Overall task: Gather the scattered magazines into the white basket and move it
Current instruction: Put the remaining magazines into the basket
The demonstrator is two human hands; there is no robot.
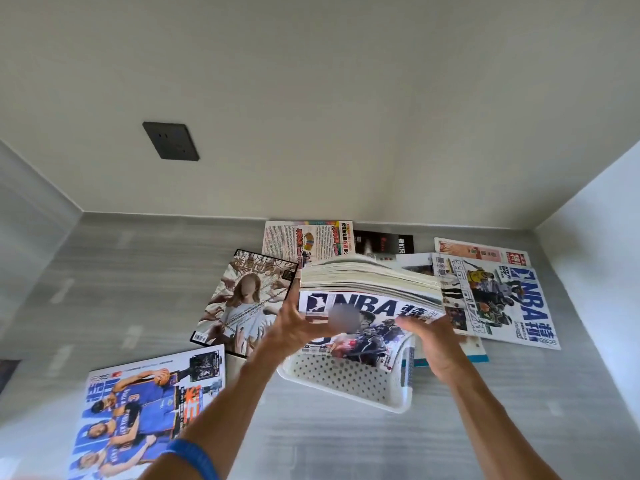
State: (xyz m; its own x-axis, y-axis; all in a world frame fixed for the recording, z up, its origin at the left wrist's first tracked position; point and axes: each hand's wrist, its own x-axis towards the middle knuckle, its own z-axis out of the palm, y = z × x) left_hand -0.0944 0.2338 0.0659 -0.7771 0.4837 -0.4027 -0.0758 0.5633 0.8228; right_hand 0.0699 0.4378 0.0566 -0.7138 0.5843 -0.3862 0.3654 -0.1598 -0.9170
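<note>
Both hands hold a thick magazine stack (pixel 370 289) w/ an NBA cover over the white basket (pixel 349 379) on the grey surface (pixel 138 271). Left hand (pixel 294 327) grip is wide open, fingers spread against the stack's left edge; right hand (pixel 433 337) grip is curled on its right front. Best approach, prob: square the stack, lower it flat inside the rim. Other magazines (pixel 495 303) lie scattered around the basket
</note>
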